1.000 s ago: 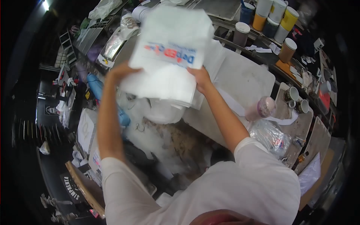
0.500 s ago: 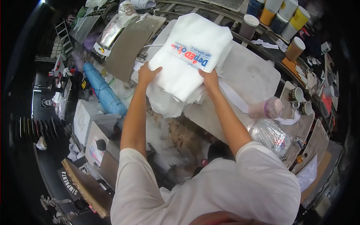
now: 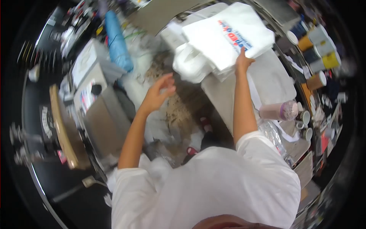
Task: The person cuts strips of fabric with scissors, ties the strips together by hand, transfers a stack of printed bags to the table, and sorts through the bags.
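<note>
A stack of white bags (image 3: 207, 34) with blue and red "DepEd" print lies on the pale board (image 3: 272, 76) at the upper middle. My right hand (image 3: 243, 64) is at the near right edge of the stack, one digit over the print and another apart from it to the right. My left hand (image 3: 158, 93) is off the stack, lower left of it, held in the air with its fingers apart and nothing in them. Bunched white material (image 3: 188, 63) sticks out from the stack's left side.
A pink tumbler (image 3: 276, 110) and patterned mugs (image 3: 305, 133) stand right of my right forearm. Several ink-stained tubs (image 3: 329, 59) line the upper right. A blue wrapped roll (image 3: 117, 42) and boxes (image 3: 87, 63) stand left. Plastic sheeting (image 3: 141, 80) covers part of the floor.
My left hand has let go of the stack and moved down, away from it. My right hand stays at the stack's edge, its digits now spread. The view has turned leftward.
</note>
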`<state>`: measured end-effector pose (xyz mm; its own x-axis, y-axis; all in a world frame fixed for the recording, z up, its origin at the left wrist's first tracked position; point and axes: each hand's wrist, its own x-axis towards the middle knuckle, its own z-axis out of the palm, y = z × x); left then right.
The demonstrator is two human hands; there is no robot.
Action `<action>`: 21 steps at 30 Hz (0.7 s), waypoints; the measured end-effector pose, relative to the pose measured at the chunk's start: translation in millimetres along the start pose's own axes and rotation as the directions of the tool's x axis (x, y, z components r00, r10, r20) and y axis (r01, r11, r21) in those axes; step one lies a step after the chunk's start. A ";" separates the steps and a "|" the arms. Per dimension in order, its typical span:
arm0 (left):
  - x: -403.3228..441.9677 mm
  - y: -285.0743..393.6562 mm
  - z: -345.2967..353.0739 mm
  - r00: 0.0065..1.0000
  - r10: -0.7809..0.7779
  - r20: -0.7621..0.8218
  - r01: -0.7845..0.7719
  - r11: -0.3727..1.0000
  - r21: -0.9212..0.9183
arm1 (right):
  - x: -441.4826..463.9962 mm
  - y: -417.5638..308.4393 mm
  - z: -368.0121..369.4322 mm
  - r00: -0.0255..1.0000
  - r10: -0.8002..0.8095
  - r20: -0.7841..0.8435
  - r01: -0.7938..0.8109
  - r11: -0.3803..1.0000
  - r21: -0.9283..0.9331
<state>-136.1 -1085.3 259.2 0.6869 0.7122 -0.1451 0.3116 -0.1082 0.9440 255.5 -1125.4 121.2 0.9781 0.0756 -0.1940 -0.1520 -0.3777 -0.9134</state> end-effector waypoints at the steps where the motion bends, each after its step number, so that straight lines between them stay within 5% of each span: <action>1: -47.1 -5.2 -11.8 0.998 -0.021 -0.065 0.020 1.000 -0.018 | 13.2 10.0 11.6 0.999 -0.035 0.009 0.035 0.998 -0.061; 2: -100.9 -7.7 -25.4 0.993 -0.104 -0.062 0.104 0.995 -0.006 | 76.6 63.7 29.7 0.947 -0.309 0.088 0.321 0.918 -0.232; 3: -163.1 -13.8 -41.0 0.976 -0.201 -0.085 0.201 0.980 -0.006 | 136.6 115.9 45.6 0.798 -0.580 0.165 0.590 0.694 -0.412; 4: -222.3 -42.3 -60.0 0.967 -0.135 -0.214 0.139 0.990 0.004 | 187.1 162.0 56.8 0.592 -0.775 0.222 0.739 0.411 -0.534; 5: -283.1 -46.6 -78.1 0.923 -0.185 -0.337 0.141 0.978 -0.153 | 128.0 93.3 23.3 0.678 -0.731 0.074 0.717 0.636 -0.286; 6: -343.0 -43.9 -96.3 0.877 -0.084 -0.473 0.035 0.993 -0.112 | 39.3 42.5 -3.7 0.759 -0.646 0.084 0.646 0.763 0.030; 7: -401.3 -40.2 -108.8 0.791 0.153 -0.592 -0.240 0.968 -0.070 | -42.9 17.7 -34.8 0.750 -0.616 0.242 0.575 0.788 0.222; 8: -451.3 -12.1 -109.4 0.577 -0.133 -0.806 0.114 0.990 -0.082 | -112.6 2.7 -63.2 0.643 -0.579 0.500 0.475 0.815 0.333; 10: -561.7 -52.8 -132.7 0.301 -0.215 -0.929 0.120 0.975 -0.186 | -250.1 25.0 -105.5 0.008 -0.392 0.920 0.310 0.875 0.371; 11: -615.6 -88.6 -139.1 0.253 -0.234 -0.939 0.392 0.912 -0.122 | -305.7 41.3 -128.7 -0.248 -0.099 0.964 0.329 0.927 0.180; 12: -653.7 -117.7 -140.9 0.212 -0.236 -0.948 0.631 0.774 -0.052 | -359.9 46.5 -154.2 -0.442 0.212 0.871 0.390 0.921 -0.026; 14: -690.3 -144.6 -116.6 0.231 -0.200 -0.952 0.898 0.421 0.130 | -419.9 88.4 -185.3 -0.707 0.438 0.555 0.393 0.896 -0.207; 15: -707.2 -169.9 -110.1 0.250 -0.300 -0.921 0.942 0.295 0.160 | -446.9 94.8 -198.0 -0.753 0.477 0.452 0.353 0.874 -0.335; 17: -733.9 -214.9 -105.5 0.242 -0.317 -0.917 0.924 0.364 0.117 | -489.7 112.1 -221.3 -0.789 0.509 0.345 0.327 0.822 -0.466; 19: -745.2 -231.9 -104.9 0.254 -0.385 -0.888 0.886 0.460 0.054 | -515.5 131.8 -239.4 -0.674 0.727 0.134 0.641 0.665 -0.384; 20: -743.0 -229.1 -111.2 0.256 -0.390 -0.885 0.884 0.464 0.051 | -518.8 148.7 -242.0 -0.668 0.732 0.135 0.644 0.659 -0.388; 21: -739.7 -224.6 -118.1 0.313 -0.442 -0.841 0.841 0.540 0.029 | -516.7 179.5 -241.7 -0.587 0.785 0.199 0.765 0.618 -0.181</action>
<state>-791.6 -1505.9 189.4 -0.4749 0.8537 -0.2136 0.7652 0.5205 0.3789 -242.7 -1455.3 144.1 -0.7216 -0.1575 -0.6742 0.6802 -0.3429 -0.6479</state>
